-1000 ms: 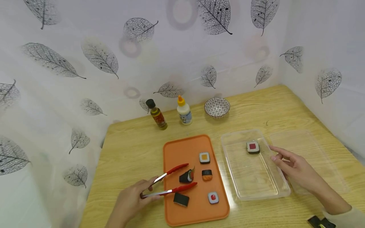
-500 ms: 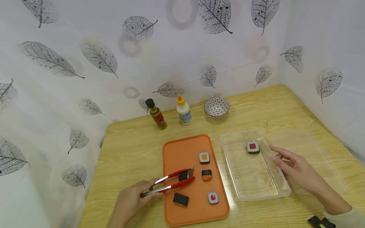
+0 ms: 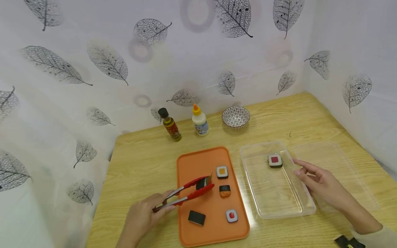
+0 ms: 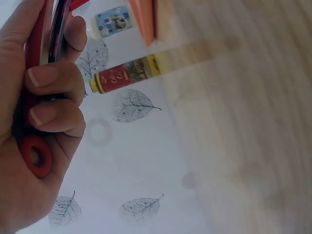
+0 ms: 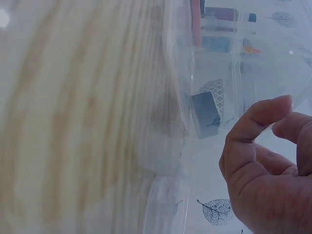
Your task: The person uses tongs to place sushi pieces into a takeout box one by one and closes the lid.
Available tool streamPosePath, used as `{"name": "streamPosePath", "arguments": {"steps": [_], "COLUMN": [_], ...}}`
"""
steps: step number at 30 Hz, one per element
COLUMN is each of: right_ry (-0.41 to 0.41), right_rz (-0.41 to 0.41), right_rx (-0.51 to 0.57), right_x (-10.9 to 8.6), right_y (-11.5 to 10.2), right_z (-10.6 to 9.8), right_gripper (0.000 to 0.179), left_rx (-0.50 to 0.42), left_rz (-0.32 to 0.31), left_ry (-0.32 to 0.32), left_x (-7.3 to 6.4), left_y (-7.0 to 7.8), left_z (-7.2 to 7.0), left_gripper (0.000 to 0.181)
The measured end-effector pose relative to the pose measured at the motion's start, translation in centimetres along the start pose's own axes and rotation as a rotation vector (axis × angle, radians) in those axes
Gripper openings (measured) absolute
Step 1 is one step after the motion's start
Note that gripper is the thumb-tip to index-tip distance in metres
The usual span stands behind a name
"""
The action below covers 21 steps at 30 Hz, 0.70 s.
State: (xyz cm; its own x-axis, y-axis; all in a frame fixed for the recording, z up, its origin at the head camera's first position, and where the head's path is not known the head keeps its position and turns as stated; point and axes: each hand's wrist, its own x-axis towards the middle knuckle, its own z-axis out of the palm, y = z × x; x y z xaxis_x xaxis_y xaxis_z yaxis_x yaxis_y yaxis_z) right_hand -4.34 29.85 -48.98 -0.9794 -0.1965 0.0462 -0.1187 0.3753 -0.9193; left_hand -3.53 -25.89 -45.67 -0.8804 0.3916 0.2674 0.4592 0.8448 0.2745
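Note:
In the head view my left hand [image 3: 142,213] grips red-tipped metal tongs [image 3: 193,195] over the orange tray. The tongs' ends close round a cone-shaped sushi roll [image 3: 201,183], partly hidden by them. Curled fingers wrap the tongs' handles [image 4: 39,53] in the left wrist view. My right hand [image 3: 325,187] rests its fingertips at the right rim of a clear plastic container [image 3: 271,196]. Inside that container sits a square sushi roll with a red centre [image 3: 275,160]. In the right wrist view the right hand's index finger and thumb [image 5: 265,146] bend loosely beside the clear wall.
The orange tray [image 3: 192,162] carries several other sushi pieces, including a black-wrapped block [image 3: 196,217]. Behind stand an oil bottle [image 3: 172,127], a white squeeze bottle [image 3: 201,122] and a patterned bowl [image 3: 236,117]. A clear lid [image 3: 338,165] lies right of the container.
The tongs have closed from wide apart onto the cone-shaped roll. Roll and tongs have then shifted slightly upward in the head view. My right hand and the container have stayed put.

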Motion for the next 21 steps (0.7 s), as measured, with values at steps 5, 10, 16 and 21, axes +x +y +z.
{"name": "streamPosePath", "arguments": {"steps": [5, 10, 16, 21], "right_ry": [0.003, 0.008, 0.002, 0.014], "right_rz": [0.000, 0.008, -0.005, -0.013], "right_rx": [-0.008, -0.016, 0.002, -0.021], "right_x": [0.0, 0.0, 0.0, 0.0], "right_y": [0.0, -0.1, 0.0, 0.0], "right_z": [0.1, 0.0, 0.0, 0.1], "right_gripper": [0.050, 0.050, 0.051, 0.050], "left_rx": [-0.017, -0.044, -0.095, -0.077], "left_rz": [0.051, 0.149, 0.284, 0.392], "left_ry": [0.011, 0.048, 0.076, 0.084], "left_x": [1.2, 3.1, 6.0, 8.5], "left_y": [0.8, 1.9, 4.0, 6.4], "left_z": [-0.3, -0.5, -0.2, 0.1], "left_gripper": [0.052, 0.049, 0.047, 0.049]}}
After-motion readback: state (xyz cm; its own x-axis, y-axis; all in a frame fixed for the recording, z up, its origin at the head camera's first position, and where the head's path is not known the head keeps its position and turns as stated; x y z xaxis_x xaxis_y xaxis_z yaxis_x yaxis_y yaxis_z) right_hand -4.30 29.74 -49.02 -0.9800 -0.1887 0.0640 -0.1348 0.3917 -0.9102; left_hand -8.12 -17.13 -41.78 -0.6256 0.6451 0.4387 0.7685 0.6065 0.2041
